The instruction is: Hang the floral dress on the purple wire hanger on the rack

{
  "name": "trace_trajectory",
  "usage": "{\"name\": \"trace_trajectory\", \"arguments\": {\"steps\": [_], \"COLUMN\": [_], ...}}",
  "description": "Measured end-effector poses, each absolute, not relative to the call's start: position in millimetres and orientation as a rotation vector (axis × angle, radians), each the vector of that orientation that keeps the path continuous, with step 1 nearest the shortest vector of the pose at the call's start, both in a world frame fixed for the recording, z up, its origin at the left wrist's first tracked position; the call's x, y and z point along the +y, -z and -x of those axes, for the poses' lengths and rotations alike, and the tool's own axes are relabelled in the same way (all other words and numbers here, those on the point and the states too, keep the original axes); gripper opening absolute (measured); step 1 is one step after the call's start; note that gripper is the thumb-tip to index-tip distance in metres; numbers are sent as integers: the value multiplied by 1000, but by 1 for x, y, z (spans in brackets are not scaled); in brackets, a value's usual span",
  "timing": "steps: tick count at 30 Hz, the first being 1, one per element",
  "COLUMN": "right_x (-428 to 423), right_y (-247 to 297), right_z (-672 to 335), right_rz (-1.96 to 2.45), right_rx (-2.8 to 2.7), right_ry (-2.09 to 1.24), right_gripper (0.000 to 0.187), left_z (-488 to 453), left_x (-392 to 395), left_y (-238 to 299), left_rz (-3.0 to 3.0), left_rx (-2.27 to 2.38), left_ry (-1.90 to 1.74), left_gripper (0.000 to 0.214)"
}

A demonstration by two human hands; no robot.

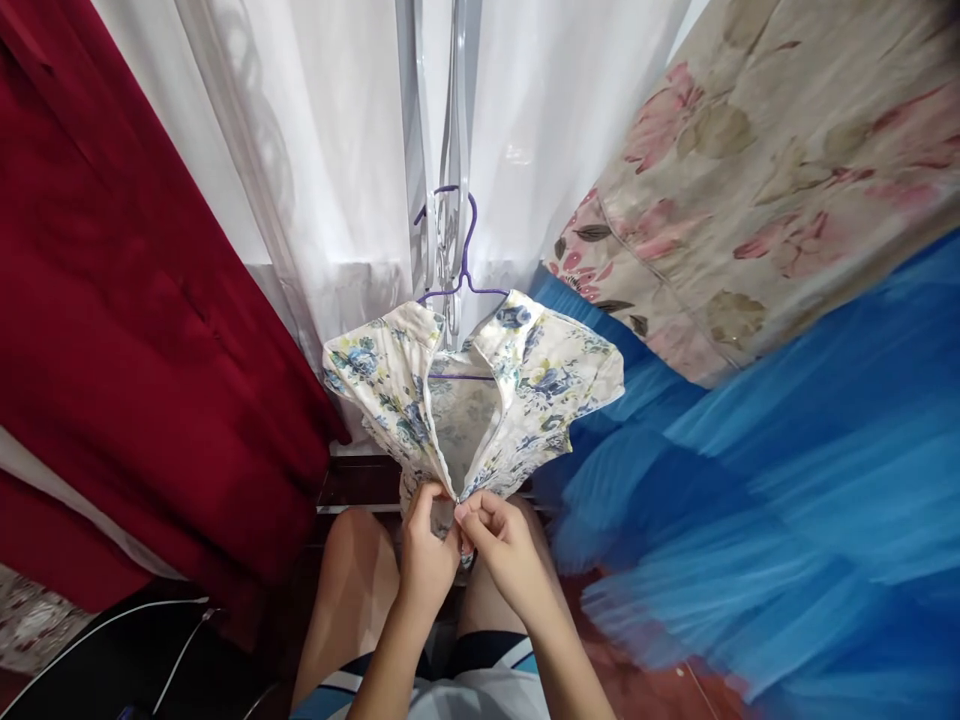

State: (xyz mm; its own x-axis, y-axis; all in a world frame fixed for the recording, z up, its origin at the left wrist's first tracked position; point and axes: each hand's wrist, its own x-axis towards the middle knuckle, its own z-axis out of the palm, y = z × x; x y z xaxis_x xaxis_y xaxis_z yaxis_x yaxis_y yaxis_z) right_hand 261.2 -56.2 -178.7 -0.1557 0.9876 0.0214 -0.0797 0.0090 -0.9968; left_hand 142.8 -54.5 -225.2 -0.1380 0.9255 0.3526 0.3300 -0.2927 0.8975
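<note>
A white dress (547,375) with blue and yellow-green flowers hangs from a purple hanger (468,240), its front parted in a deep V that shows the inner back. At the bottom of that V is a zipper (458,500). My right hand (499,530) pinches there, thumb and forefinger closed on what looks like the zipper pull. Just to its left, my left hand (429,530) grips the dress fabric beside the zipper. Both hands nearly touch. The lower part of the dress is mostly hidden behind them.
Dark red cloth (150,300) hangs at the left, and white curtain (330,130) covers the back. Grey straps (437,100) hold the hanger. At the right are a beige floral cloth (720,200) and blue tulle (750,500). White cables (112,612) run at lower left.
</note>
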Motion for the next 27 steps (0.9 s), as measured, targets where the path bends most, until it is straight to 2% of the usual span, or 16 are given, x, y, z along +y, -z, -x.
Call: {"name": "trace_trajectory", "arguments": {"steps": [3, 6, 8, 13, 17, 23, 27], "right_x": [-58, -52, -40, 19, 47, 31, 31], "right_y": [180, 176, 161, 68, 6, 19, 37], "right_z": [-260, -261, -264, -270, -265, -256, -263], "right_rz": [1063, 1050, 1010, 803, 663, 818, 914], "right_rx": [-1212, -1106, -1025, -1051, -1099, -1231, -1350], "right_ry": [-1358, -1382, -1373, -1199, -1173, -982, -875], "right_gripper": [30, 34, 34, 24, 27, 27, 33], "left_z": [-149, -147, -143, -141, -139, -119, -115], "left_x": [-52, -51, -51, -62, -70, -53, -48], "left_y": [228, 225, 222, 211, 210, 198, 179], "left_rz": [-1591, -1690, -1763, -1915, -1907, -1861, -1953], "left_rx": [1422, 1373, 1344, 1351, 1393, 1383, 1284], "left_ry": [-1528, -1527, -1471, -1255, -1233, -1174, -970], "left_gripper": [4, 19, 19, 19, 19, 15, 14]}}
